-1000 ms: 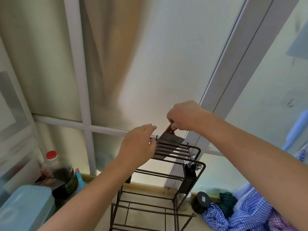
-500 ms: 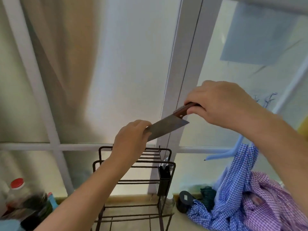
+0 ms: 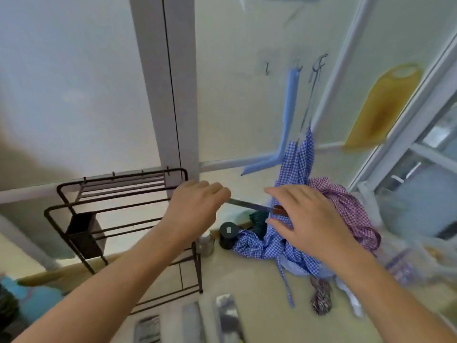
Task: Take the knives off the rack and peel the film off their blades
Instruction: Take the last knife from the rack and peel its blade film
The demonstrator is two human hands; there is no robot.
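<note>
A knife [image 3: 249, 205] with a steel blade and a reddish-brown wooden handle hangs level between my two hands, to the right of the rack. My left hand [image 3: 195, 209] is closed over the blade's far end. My right hand [image 3: 304, 216] holds the handle, fingers partly spread. The dark brown wire rack [image 3: 118, 194] stands at the left, with a black holder [image 3: 84, 233] hung on its front. Any film on the blade is too blurred to make out.
Checked blue and purple cloths [image 3: 309, 219] lie heaped at the right. A black cylinder [image 3: 228, 235] and a steel cup [image 3: 205, 243] stand near the rack's right leg. Flat metal pieces [image 3: 225, 318] lie at the bottom. A blue hanger [image 3: 286, 125] and a yellow board [image 3: 380, 107] hang on the wall.
The knife has left the rack's top shelf and moved right and down, held by both hands. My view has swung right, so the rack now sits at the left.
</note>
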